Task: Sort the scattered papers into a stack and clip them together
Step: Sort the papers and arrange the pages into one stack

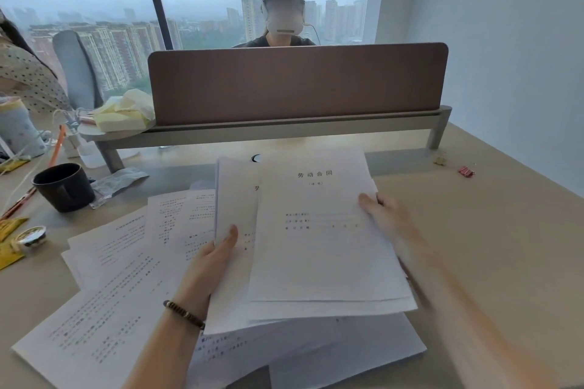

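2 hands hold 1 loose bundle of white papers (319,240) above the middle of the desk (493,230). The left hand (205,271), wearing 1 beaded bracelet (183,313), pinches the bundle's left side, thumb on top and the other fingers hidden beneath. The right hand (387,215) grips the right edge with its thumb over the top sheet; it is blurred, so how its other fingers lie cannot be told. At least 5 more printed sheets (107,303) lie fanned and overlapping on the desk's near-left part, running under the held bundle.

Near the far-right edge lie 2 binder clips, 1 pink (466,171) and 1 yellowish (440,161), close together. On the left side stands 1 black mug (64,187), with 1 crumpled silver wrapper (118,181) just beside it.

The desk is pale beige, with 1 brown divider screen (297,82) across its far edge. Behind it sits 1 person in a headset, before tall windows showing apartment towers under grey sky.
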`<state>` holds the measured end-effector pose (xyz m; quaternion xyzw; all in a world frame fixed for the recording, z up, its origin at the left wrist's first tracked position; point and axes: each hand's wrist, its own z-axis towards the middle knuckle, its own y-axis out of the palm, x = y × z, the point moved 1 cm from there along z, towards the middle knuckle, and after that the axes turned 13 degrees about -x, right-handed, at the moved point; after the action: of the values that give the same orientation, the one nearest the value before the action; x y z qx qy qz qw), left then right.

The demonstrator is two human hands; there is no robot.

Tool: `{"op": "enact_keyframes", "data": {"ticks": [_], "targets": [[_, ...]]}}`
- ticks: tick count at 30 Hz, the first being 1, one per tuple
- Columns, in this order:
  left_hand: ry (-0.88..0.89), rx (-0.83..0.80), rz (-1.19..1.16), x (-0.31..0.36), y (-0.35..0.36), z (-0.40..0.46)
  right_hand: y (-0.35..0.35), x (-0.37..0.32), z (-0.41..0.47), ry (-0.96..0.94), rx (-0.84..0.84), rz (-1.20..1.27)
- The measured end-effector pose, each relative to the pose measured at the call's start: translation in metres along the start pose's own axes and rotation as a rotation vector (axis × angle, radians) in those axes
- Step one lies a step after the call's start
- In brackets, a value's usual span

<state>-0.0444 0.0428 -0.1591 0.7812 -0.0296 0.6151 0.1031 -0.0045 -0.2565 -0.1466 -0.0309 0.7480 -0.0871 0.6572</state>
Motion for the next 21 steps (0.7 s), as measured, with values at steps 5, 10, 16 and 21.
{"op": "enact_keyframes", "data": {"ticks": [5, 10, 16, 21], "targets": [[0.036, -0.073, -0.061, -0.002, 0.009, -0.001, 0.027, 0.018, -0.007, 0.086, -0.119, 0.016], [-0.017, -0.109, -0.108, -0.007, 0.004, 0.001, 0.042, 0.014, -0.018, 0.146, -0.213, 0.118], [0.027, -0.111, -0.072, -0.006, 0.005, 0.0, 0.035, 0.005, -0.029, -0.003, -0.192, 0.125], [0.28, -0.082, 0.092, 0.015, 0.017, -0.004, 0.024, -0.023, -0.044, -0.267, -0.096, 0.138]]}}
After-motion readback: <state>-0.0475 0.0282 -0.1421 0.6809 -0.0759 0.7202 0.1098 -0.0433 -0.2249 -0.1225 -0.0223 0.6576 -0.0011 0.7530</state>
